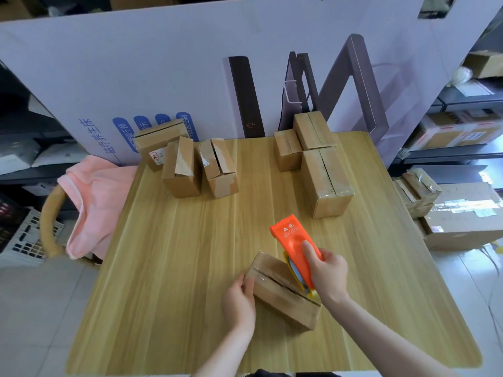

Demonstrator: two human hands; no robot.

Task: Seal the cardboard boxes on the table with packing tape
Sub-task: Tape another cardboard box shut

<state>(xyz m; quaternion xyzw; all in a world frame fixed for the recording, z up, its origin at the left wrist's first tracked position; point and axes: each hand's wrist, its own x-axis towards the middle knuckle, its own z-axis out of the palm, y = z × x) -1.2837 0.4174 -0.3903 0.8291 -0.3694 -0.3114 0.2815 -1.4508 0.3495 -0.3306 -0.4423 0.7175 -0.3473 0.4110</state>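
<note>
Fingers (309,250) of the right hand (328,273) were clamped round the orange tape dispenser (292,240), roll end down against the near-right end of the box (283,295). The left hand (239,300) had its fingers curled over the box's opposite end, pinching it down on the bench (177,268). The box lay skewed near the front edge, right of centre, with its top seam showing as a dark slit under what looked like glossy film; I couldn't tell how much of it was actually stuck. Main risk, as I judged it: the flaps weren't pressed together, so tape could bridge the gap and leave the seam open. Second: the box was held at one end only and looked light, so a pull on the dispenser could swing or drag it and run the tape off the seam or wrinkle it. Third: a stroke toward the left hand would end at those fingers, so tape could catch on them. A sloppy tear at the toothed edge could leave a loose tail. The left group of boxes (181,167) at the back showed lifted flaps, so likely unsealed; the right group (326,180) looked taped. Both sat well apart, no collision concern.
</note>
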